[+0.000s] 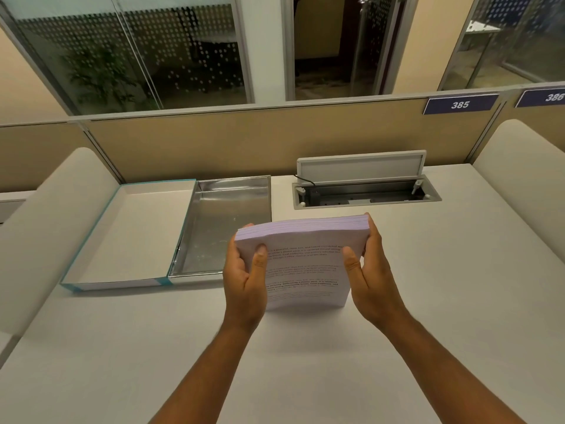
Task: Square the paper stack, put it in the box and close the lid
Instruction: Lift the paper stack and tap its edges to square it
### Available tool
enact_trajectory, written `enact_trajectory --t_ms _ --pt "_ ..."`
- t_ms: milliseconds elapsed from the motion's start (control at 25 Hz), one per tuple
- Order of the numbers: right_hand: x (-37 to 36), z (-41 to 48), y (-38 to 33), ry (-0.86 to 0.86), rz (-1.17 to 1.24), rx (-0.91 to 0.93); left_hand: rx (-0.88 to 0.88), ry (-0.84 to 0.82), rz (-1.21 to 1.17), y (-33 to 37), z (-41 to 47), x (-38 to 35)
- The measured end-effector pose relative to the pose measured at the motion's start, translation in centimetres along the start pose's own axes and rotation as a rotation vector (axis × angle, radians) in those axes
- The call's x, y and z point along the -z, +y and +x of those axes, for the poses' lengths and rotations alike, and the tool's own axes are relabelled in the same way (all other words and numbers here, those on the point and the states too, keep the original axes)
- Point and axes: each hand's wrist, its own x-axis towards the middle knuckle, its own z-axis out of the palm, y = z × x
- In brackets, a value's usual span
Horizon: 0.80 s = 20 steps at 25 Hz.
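A thick stack of printed white paper (305,270) stands upright on its lower edge on the desk, in the middle of the view. My left hand (244,276) grips its left side and my right hand (367,270) grips its right side, thumbs on the printed front sheet. The box lies open to the left. Its silver-lined tray (226,221) sits just left of the stack and holds nothing. Its white lid (128,237) with teal edging is folded flat further left.
An open cable hatch (363,188) with a raised flap and a black cord sits in the white desk (305,362) behind the stack. A tan partition (244,139) bounds the back, and rounded side dividers (52,228) flank the desk.
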Motion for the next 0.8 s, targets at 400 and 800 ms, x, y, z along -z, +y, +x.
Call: enact_trajectory --t_ms 400,800 --pt "3.0 1.9 -0.2 0.128 -0.440 0.301 -0.211 -0.083 0.267 0.6 1.7 2.6" --pt "-0.4 -1.3 2.6 -0.002 0.002 -0.096 0.124 -0.035 0.076 -3.9 -1.8 1.1"
